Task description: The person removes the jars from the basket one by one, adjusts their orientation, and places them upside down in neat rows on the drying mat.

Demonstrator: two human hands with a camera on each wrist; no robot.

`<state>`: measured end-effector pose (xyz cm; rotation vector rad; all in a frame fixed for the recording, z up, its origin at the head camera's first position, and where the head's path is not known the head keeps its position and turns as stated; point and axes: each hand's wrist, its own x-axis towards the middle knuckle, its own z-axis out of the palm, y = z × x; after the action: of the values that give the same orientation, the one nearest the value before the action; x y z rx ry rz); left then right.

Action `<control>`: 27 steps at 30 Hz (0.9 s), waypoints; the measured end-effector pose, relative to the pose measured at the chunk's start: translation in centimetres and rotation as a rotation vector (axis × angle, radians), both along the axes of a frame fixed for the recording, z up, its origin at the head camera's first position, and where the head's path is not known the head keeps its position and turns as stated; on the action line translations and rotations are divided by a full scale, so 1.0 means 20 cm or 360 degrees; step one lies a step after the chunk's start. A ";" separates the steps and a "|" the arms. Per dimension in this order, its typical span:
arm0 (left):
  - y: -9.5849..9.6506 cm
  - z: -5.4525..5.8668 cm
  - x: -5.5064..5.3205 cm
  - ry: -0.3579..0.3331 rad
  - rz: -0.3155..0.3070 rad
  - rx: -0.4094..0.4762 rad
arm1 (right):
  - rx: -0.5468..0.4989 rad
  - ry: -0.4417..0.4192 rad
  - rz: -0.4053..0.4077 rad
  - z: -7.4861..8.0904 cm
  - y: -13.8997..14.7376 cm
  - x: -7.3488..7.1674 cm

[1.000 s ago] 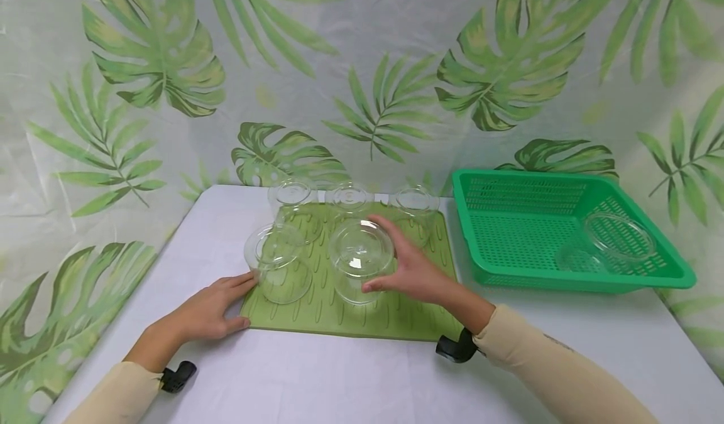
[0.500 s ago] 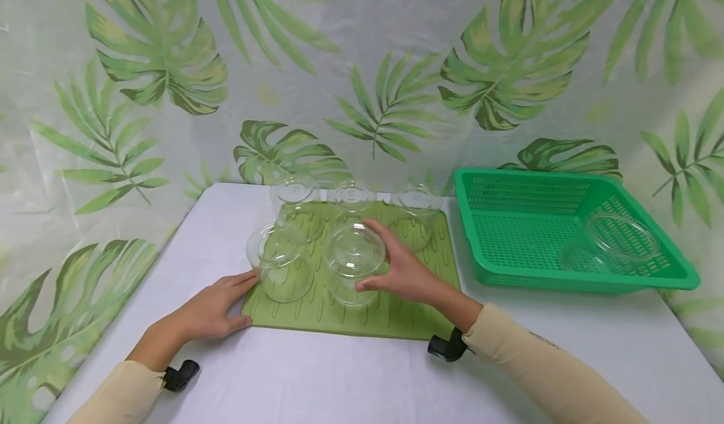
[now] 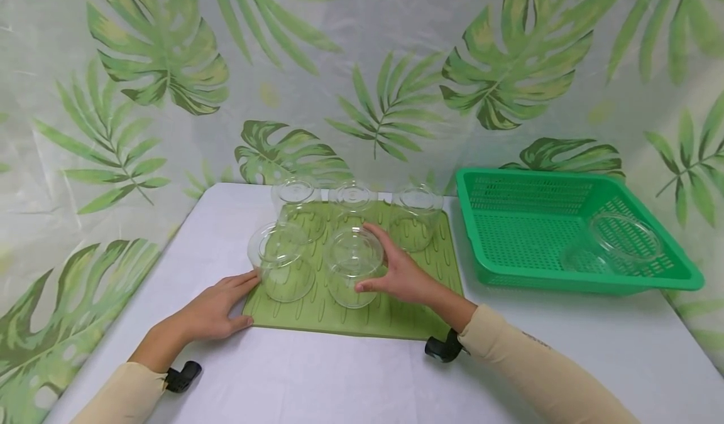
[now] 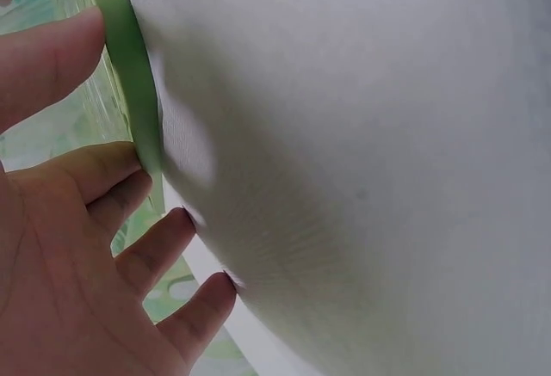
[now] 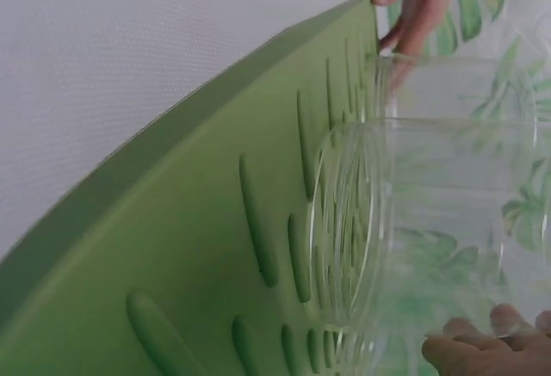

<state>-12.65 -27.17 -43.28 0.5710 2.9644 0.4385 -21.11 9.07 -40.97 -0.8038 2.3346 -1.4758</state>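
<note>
A clear round container [image 3: 345, 289] stands near the front middle of the green ridged mat [image 3: 390, 326]. My right hand [image 3: 403, 274] grips its right side between thumb and fingers. In the right wrist view the container [image 5: 430, 221] has its base rings at the mat, with the fingertips [image 5: 461, 346] low in the picture. My left hand [image 3: 210, 309] lies spread at the mat's left front corner. In the left wrist view its thumb and index finger touch the mat's edge [image 4: 133, 66]; other fingertips rest on the white cloth. Another clear container [image 3: 285, 281] stands beside those fingers.
Three more clear containers stand in a row at the mat's back, among them one at the right [image 3: 417, 226]. A green perforated basket [image 3: 498, 273] sits on the right, with a clear container [image 3: 625, 239] lying tilted inside. A leaf-print curtain [image 3: 384, 47] hangs behind the table.
My right hand has moved slightly left and down with the front middle container, ending nearly still. The left hand stays at the mat's corner.
</note>
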 end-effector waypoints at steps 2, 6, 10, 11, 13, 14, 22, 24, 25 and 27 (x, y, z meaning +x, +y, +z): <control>0.00 0.00 0.00 0.0004 0.0003 -0.0001 | 0.0037 0.0000 -0.0021 0.00 0.00 0.00; 0.00 0.00 0.00 0.0004 0.0010 -0.0004 | 0.0004 -0.0023 -0.0026 -0.01 -0.01 -0.02; 0.00 0.00 0.00 -0.0001 0.0010 -0.0005 | -0.0035 -0.0027 -0.0013 -0.03 -0.02 -0.03; 0.00 0.00 0.00 -0.0001 0.0009 -0.0004 | -0.0047 -0.0026 -0.0012 -0.03 -0.02 -0.03; 0.00 -0.01 0.00 0.0001 0.0009 -0.0004 | -0.0064 -0.0029 -0.0015 -0.03 -0.03 -0.03; 0.00 -0.01 0.00 0.0002 0.0008 -0.0002 | -0.0071 -0.0033 -0.0024 -0.03 -0.03 -0.03; 0.00 -0.01 0.00 -0.0012 0.0002 -0.0002 | 0.0004 -0.0006 -0.0034 -0.02 -0.02 -0.03; 0.00 0.00 0.00 -0.0021 0.0002 0.0000 | 0.0000 -0.0021 -0.0026 -0.02 -0.03 -0.03; 0.00 0.00 0.00 -0.0024 0.0003 -0.0001 | -0.0011 -0.0025 -0.0014 -0.02 -0.03 -0.03; 0.00 0.00 0.00 -0.0032 0.0008 -0.0007 | -0.0031 -0.0024 0.0007 -0.03 -0.03 -0.03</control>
<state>-12.63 -27.12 -43.22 0.5552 2.9478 0.4354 -21.78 8.50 -41.51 -0.7995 2.3098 -1.4996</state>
